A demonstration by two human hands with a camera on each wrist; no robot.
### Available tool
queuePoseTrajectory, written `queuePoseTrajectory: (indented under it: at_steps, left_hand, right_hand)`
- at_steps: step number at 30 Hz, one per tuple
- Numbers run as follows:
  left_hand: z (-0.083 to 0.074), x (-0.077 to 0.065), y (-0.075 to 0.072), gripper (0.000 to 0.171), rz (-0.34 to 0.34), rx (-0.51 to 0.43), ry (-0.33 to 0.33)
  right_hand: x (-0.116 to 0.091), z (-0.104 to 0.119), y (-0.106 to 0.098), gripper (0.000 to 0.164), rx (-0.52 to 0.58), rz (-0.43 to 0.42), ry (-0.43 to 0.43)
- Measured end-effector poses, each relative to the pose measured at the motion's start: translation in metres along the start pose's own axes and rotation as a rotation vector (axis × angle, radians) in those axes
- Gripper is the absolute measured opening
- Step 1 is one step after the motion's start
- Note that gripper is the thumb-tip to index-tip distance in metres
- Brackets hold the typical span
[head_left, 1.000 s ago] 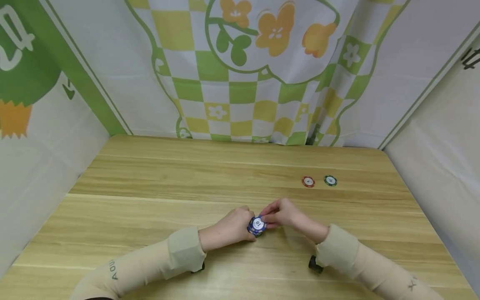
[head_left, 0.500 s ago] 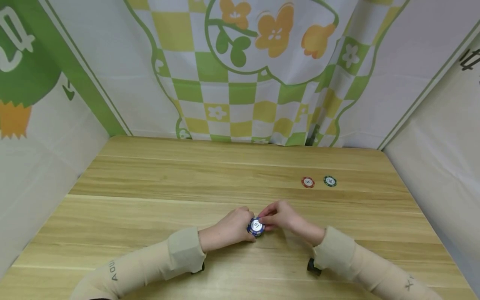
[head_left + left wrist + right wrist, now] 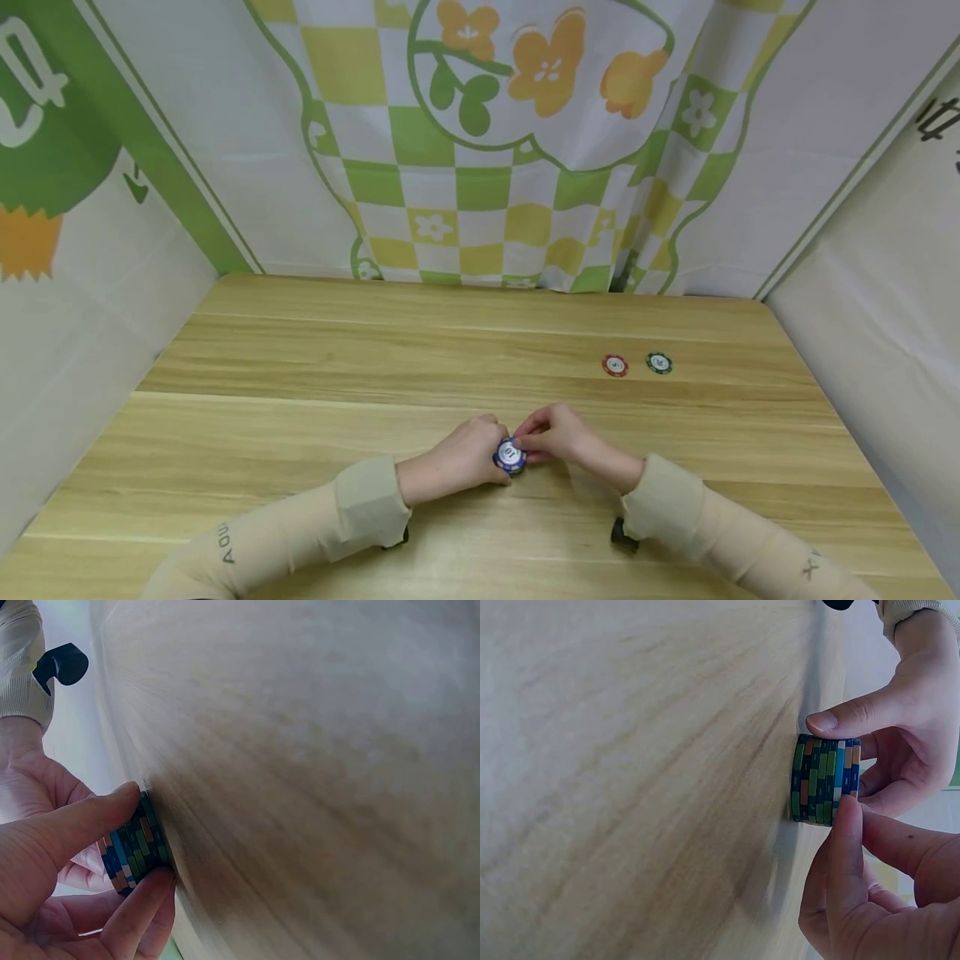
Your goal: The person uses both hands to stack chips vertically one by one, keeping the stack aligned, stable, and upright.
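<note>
A short stack of poker chips (image 3: 510,457) stands on the table between both hands, a blue chip marked 10 on top. Green chips make up its lower layers, and blue ones lie above them, as the right wrist view of the stack (image 3: 821,781) shows. My left hand (image 3: 471,455) grips it from the left, thumb on the near side and fingers on the far side. From the right, my right hand (image 3: 562,435) pinches the blue chip at the top by its edge. The chips sit nearly flush, forming an even column in the left wrist view.
Farther back on the wooden table (image 3: 300,350), to the right, lie a red chip (image 3: 615,365) and a green chip (image 3: 660,362) side by side. A patterned curtain (image 3: 487,200) hangs behind the table's far edge, with white cloth at both sides.
My right hand has moved slightly left and nearer, bringing the top blue chip from a rightward offset into line over the stack. My left hand has stayed in place.
</note>
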State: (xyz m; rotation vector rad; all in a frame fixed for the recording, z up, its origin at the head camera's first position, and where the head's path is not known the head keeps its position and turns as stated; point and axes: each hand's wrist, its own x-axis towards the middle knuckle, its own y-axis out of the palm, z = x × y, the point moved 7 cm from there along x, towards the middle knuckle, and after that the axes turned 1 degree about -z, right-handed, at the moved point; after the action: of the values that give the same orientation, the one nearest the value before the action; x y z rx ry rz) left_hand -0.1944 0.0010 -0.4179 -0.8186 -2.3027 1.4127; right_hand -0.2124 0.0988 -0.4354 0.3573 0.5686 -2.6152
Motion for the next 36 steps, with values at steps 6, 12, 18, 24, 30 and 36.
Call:
queuePoseTrajectory:
  at_steps: [6, 12, 18, 24, 30, 36]
  left_hand:
    - [0.0, -0.001, -0.001, 0.033, -0.002, 0.01, -0.007]
    - [-0.001, -0.001, -0.002, 0.033, -0.005, 0.026, -0.011]
    - [-0.001, -0.001, -0.001, 0.034, 0.002, 0.026, -0.015]
    - [0.0, -0.001, 0.0, 0.033, 0.003, 0.02, -0.015]
    - [0.0, -0.001, 0.0, 0.032, 0.0, 0.027, -0.007]
    - [-0.001, -0.001, 0.0, 0.032, -0.012, 0.047, -0.001]
  right_hand:
    - [0.001, 0.0, 0.001, 0.012, -0.007, -0.003, -0.004]
    - [0.001, 0.002, 0.0, 0.014, -0.054, -0.003, -0.05]
    - [0.003, 0.008, -0.014, 0.013, -0.306, -0.115, -0.217]
    - [0.004, 0.011, -0.028, 0.012, -0.447, -0.162, -0.289]
    - [0.002, 0.014, -0.039, 0.012, -0.623, -0.182, -0.384]
    - [0.003, 0.013, -0.048, 0.017, -0.79, -0.197, -0.484]
